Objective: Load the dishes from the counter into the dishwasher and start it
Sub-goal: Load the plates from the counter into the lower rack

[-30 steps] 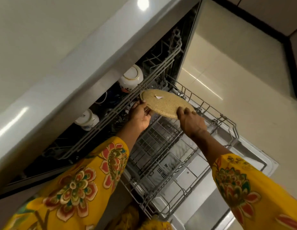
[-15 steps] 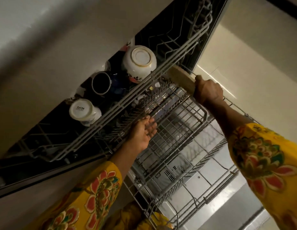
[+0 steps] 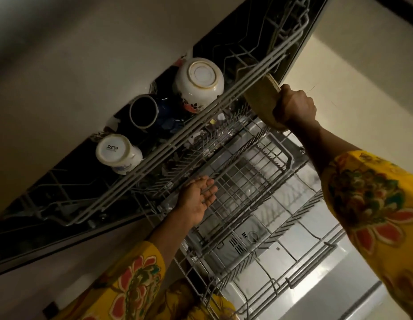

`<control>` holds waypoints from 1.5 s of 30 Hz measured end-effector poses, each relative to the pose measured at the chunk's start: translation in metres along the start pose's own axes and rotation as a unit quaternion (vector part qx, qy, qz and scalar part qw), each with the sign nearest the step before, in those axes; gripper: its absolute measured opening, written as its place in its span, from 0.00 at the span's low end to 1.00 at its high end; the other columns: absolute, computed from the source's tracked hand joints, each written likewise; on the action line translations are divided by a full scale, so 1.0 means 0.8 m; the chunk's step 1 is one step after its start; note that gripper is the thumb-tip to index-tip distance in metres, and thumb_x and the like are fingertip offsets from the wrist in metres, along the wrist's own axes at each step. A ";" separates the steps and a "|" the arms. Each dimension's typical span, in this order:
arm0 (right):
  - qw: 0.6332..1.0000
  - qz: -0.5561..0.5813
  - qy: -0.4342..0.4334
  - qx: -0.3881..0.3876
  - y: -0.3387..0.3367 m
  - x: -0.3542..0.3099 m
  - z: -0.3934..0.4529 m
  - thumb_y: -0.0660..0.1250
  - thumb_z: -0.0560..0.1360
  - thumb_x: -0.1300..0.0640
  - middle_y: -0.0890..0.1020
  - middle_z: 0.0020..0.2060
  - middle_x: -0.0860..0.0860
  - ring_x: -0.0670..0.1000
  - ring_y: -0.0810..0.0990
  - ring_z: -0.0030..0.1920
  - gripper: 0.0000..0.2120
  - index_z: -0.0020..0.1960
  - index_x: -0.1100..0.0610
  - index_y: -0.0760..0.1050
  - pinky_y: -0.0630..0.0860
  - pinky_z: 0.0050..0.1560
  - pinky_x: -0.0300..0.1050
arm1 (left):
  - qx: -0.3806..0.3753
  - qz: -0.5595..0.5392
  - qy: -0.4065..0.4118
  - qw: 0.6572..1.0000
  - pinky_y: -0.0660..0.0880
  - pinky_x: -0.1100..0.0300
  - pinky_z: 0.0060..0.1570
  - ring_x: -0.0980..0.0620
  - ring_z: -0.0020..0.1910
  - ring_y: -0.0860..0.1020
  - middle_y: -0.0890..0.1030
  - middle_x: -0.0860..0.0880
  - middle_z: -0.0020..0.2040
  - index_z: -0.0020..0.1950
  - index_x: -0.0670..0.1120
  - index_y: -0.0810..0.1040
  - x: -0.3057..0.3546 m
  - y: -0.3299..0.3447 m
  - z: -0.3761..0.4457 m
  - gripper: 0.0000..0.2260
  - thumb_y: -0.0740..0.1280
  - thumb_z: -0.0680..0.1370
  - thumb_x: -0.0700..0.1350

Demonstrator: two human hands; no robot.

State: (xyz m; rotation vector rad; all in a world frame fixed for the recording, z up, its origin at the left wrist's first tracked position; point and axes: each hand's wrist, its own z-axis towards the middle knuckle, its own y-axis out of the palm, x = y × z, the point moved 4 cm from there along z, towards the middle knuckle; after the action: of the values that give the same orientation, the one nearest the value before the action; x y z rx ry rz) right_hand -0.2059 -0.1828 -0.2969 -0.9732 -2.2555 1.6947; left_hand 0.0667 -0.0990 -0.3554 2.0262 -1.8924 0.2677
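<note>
While right hand grips tan plate, half hidden behind upper rack, left hand spread

A tan round plate is gripped on edge by the right hand, just under the front rail of the upper rack. The left hand is held palm-up with relaxed fingers over the pulled-out lower rack. Two white cups and a dark mug are seen inverted in the upper rack.
</note>
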 end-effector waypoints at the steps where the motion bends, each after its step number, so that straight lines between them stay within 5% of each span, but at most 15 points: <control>1: 1.000 -0.002 0.002 -0.001 0.000 -0.001 0.005 0.61 0.77 0.60 0.75 0.55 0.64 0.64 0.74 0.54 0.18 0.66 0.61 0.65 0.67 0.44 0.50 | -0.002 0.004 0.002 1.000 0.72 0.56 0.50 0.49 0.51 0.77 0.78 0.48 0.50 0.60 0.43 0.72 -0.001 0.000 0.001 0.09 0.56 0.83 0.42; 10: 1.000 -0.021 0.000 -0.017 0.025 -0.011 0.027 0.61 0.77 0.61 0.77 0.51 0.62 0.61 0.77 0.49 0.19 0.68 0.57 0.64 0.75 0.46 0.53 | 0.009 0.009 0.001 1.000 0.73 0.59 0.45 0.51 0.48 0.78 0.79 0.47 0.50 0.51 0.46 0.75 -0.008 -0.013 0.003 0.08 0.57 0.82 0.42; 18: 0.998 -0.050 0.025 -0.039 0.029 0.024 0.024 0.62 0.78 0.61 0.75 0.46 0.62 0.59 0.72 0.41 0.21 0.69 0.56 0.60 0.69 0.41 0.51 | 0.010 0.015 0.000 1.000 0.74 0.58 0.49 0.51 0.49 0.78 0.79 0.48 0.51 0.54 0.45 0.75 -0.014 -0.023 -0.001 0.08 0.57 0.82 0.41; 22: 0.997 -0.038 0.044 -0.050 0.023 0.042 0.008 0.63 0.78 0.60 0.75 0.47 0.61 0.60 0.74 0.45 0.22 0.69 0.57 0.60 0.70 0.43 0.52 | 0.007 0.016 0.000 1.000 0.71 0.55 0.53 0.49 0.52 0.77 0.78 0.48 0.51 0.58 0.44 0.73 -0.016 -0.019 -0.012 0.09 0.56 0.82 0.41; 27: 0.996 -0.035 0.046 -0.069 0.015 0.046 -0.042 0.61 0.78 0.55 0.73 0.44 0.57 0.55 0.70 0.41 0.18 0.66 0.58 0.63 0.66 0.39 0.47 | 0.004 0.018 0.009 1.000 0.74 0.58 0.47 0.51 0.48 0.77 0.78 0.48 0.50 0.58 0.44 0.73 -0.010 -0.014 -0.042 0.08 0.56 0.82 0.41; 32: 0.990 -0.031 -0.024 -0.136 0.023 0.020 -0.119 0.59 0.78 0.61 0.77 0.55 0.60 0.56 0.77 0.50 0.22 0.71 0.56 0.62 0.77 0.47 0.47 | 0.010 0.027 0.024 0.999 0.73 0.57 0.50 0.52 0.47 0.77 0.79 0.48 0.48 0.50 0.46 0.75 0.002 -0.013 -0.088 0.08 0.56 0.82 0.42; 38: 0.976 0.024 -0.095 -0.195 0.017 -0.058 -0.231 0.59 0.78 0.60 0.74 0.64 0.57 0.55 0.75 0.61 0.20 0.70 0.55 0.65 0.74 0.62 0.49 | 0.034 -0.009 0.038 0.999 0.70 0.61 0.40 0.50 0.53 0.75 0.77 0.46 0.56 0.61 0.41 0.74 0.016 -0.027 -0.163 0.11 0.57 0.82 0.41; 42: 0.962 0.011 -0.156 -0.222 0.005 -0.120 -0.289 0.58 0.79 0.57 0.74 0.64 0.57 0.56 0.75 0.62 0.21 0.71 0.55 0.65 0.73 0.63 0.49 | 0.071 -0.026 0.054 0.996 0.67 0.62 0.34 0.54 0.40 0.73 0.77 0.49 0.46 0.53 0.43 0.76 0.024 -0.055 -0.218 0.07 0.59 0.81 0.41; 45: 0.952 0.016 -0.206 -0.227 -0.006 -0.173 -0.334 0.58 0.79 0.57 0.74 0.64 0.57 0.56 0.75 0.63 0.19 0.69 0.57 0.68 0.71 0.62 0.45 | 0.108 -0.049 0.076 0.990 0.66 0.63 0.32 0.55 0.39 0.74 0.78 0.48 0.50 0.59 0.44 0.78 0.026 -0.096 -0.254 0.10 0.63 0.79 0.42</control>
State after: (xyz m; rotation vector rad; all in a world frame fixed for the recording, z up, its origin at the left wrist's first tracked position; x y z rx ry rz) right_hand 0.0294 -0.0494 -0.1654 -0.7841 -3.0135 1.5330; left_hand 0.1652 -0.0380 -0.1708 2.1612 -1.7290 0.6048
